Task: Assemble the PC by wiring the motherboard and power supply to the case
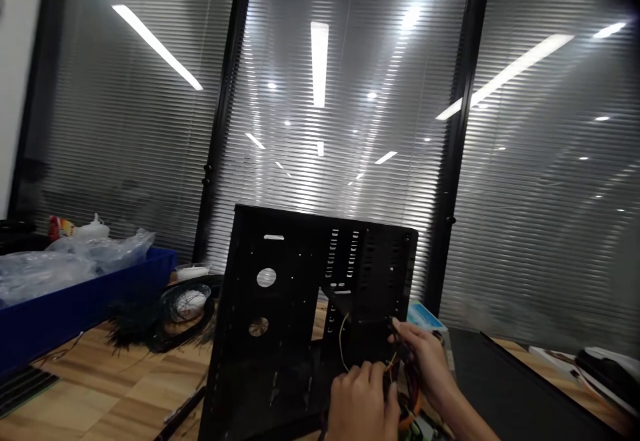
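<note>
A black metal computer case (280, 307) stands upright on the wooden table, its open inside facing me. My right hand (425, 354) is at its right edge, thumb and fingers pinched on a dark cable. My left hand (363, 401) is lower, in front of the case, with fingers curled over a bundle of thin coloured cables (413, 387). A yellow wire (342, 341) loops up from there against the drive bay. The cable ends between my fingers are too small and dark to make out.
At the left stands a blue bin (100, 304) of clear plastic bags. Coiled dark cable (170, 317) lies between bin and case. A light-blue box (425, 315) is behind the case's right edge. A flat black panel (520, 387) lies at the right, before the glass partition.
</note>
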`<action>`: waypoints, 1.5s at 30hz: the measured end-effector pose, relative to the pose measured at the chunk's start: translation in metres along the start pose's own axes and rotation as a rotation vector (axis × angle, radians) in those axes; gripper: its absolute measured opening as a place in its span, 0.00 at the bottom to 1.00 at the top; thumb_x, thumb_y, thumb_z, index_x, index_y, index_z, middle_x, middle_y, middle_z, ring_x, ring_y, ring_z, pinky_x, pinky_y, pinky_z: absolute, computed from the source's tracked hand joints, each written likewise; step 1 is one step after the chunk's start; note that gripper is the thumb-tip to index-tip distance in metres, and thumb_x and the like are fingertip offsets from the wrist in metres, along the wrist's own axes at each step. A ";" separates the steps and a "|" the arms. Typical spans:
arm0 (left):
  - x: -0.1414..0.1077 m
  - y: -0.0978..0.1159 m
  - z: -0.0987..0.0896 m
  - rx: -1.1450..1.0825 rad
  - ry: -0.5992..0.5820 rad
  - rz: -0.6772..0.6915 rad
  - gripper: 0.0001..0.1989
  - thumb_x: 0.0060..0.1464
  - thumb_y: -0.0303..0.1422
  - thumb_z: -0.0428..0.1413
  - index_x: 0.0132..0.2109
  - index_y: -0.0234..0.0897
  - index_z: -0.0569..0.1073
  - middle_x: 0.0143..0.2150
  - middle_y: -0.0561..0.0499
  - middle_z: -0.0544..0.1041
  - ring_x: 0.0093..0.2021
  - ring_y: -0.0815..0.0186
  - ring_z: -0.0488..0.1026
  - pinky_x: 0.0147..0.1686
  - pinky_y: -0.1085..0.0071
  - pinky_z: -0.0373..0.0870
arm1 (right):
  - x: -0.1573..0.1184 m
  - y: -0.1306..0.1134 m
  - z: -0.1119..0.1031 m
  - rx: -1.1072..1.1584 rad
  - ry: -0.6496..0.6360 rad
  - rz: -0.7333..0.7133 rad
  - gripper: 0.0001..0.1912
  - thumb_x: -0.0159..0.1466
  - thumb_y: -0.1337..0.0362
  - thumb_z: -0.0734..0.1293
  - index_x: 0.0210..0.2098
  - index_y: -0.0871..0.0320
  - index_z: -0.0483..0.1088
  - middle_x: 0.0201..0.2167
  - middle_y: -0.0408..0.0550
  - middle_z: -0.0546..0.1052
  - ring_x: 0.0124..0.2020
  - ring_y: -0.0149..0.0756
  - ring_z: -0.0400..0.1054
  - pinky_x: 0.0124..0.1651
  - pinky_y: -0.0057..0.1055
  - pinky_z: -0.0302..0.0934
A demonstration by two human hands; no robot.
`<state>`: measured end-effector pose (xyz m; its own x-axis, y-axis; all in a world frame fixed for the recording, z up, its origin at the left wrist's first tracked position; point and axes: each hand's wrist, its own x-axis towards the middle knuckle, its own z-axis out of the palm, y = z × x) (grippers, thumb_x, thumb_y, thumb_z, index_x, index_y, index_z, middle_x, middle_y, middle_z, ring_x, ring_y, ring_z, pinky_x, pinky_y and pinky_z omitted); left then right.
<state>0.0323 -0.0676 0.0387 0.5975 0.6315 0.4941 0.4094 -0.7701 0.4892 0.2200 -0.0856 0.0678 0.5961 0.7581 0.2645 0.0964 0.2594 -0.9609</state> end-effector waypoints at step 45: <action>-0.017 0.002 0.015 0.233 -0.142 0.044 0.13 0.68 0.36 0.46 0.47 0.42 0.75 0.40 0.46 0.84 0.38 0.52 0.83 0.32 0.60 0.70 | -0.037 0.026 0.007 -0.475 0.051 -0.258 0.24 0.71 0.41 0.61 0.29 0.53 0.69 0.20 0.42 0.72 0.23 0.38 0.69 0.30 0.31 0.58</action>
<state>0.0333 -0.0809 0.0205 0.7018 0.5909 0.3978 0.5190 -0.8067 0.2826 0.1953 -0.1026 0.0339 0.5419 0.6728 0.5036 0.5871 0.1256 -0.7997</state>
